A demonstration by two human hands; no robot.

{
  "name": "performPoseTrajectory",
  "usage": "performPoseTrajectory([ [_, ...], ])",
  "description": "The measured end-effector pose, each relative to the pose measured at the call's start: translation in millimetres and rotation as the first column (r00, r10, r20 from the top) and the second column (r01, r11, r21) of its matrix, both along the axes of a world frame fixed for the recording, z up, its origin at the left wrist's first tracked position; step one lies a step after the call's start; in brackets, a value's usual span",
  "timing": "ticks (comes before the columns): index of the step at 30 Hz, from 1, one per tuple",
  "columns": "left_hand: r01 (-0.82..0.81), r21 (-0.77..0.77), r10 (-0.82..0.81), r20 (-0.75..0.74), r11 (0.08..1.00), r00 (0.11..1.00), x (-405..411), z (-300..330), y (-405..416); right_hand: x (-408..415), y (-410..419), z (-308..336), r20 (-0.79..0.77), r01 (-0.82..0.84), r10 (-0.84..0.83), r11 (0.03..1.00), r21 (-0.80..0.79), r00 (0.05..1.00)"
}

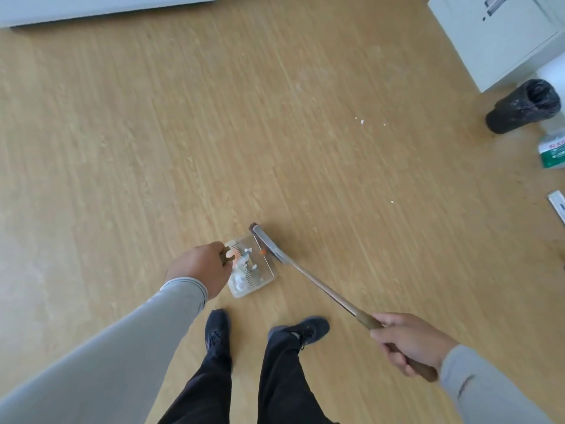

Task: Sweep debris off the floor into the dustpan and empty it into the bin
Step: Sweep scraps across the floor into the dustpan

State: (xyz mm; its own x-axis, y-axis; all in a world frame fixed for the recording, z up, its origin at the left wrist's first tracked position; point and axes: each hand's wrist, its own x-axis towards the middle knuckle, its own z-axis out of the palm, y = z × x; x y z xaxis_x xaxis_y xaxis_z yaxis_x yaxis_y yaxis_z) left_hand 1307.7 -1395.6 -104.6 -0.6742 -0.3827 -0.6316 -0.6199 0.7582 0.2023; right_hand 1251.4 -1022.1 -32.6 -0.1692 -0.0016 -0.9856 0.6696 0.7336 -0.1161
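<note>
- Left hand (198, 270) is clenched round the brown handle (225, 255) of the dustpan (253, 270), which sits flat on the floor (153, 148) just ahead of the shoes.
- The pan is clear plastic and already has a little heap of white scraps (244, 270) in it, so I'd say the first sweep is mostly done.
- Pan's handle end points back-left toward the left hand, and its open lip faces right toward the brush, so its long axis runs roughly left-right with a bit of a tilt.
- Broom (305, 273) head sits right against that lip, with one orange bit (262, 253) at the edge, looks not quite in yet.
- The broom's pole slants from the head down-right to the right hand (409, 341), whose grip is closed tight on the brown end.
- Still left: a few white crumbs (362, 121) well off to the upper right, plus one speck (391, 202) nearer.
- The bin (524, 107), black-lined, stands far right, well apart from the pan, so emptying hasn't happened yet.
</note>
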Motion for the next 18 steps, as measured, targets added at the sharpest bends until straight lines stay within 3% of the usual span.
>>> performPoseTrajectory([
  [3, 0.012, -0.013, -0.012, -0.006, 1.0, 1.0, 4, 0, -3, -2, 13, 26, -0.029, 0.066, -0.066, 0.998, 0.009, 0.997],
  [8, 0.022, -0.012, -0.022, -0.022, 1.0, 1.0, 8, -2, -5, 13, -31, -6, -0.154, -0.132, 0.14, 0.989, 0.065, 0.978],
  [12, 0.022, -0.003, -0.023, -0.032, 1.0, 0.999, 8, -4, -7, 21, -73, -30, -0.121, -0.219, 0.227, 0.973, 0.077, 0.966],
  [15, 0.022, 0.0, -0.022, -0.032, 1.0, 0.999, 7, -2, -7, 21, -73, -19, -0.059, -0.192, 0.19, 0.981, -0.023, 0.98],
  [18, 0.028, 0.006, -0.027, -0.034, 1.0, 0.999, 8, 2, -10, 13, -45, 1, -0.047, -0.013, 0.01, 0.998, -0.067, 0.999],
])
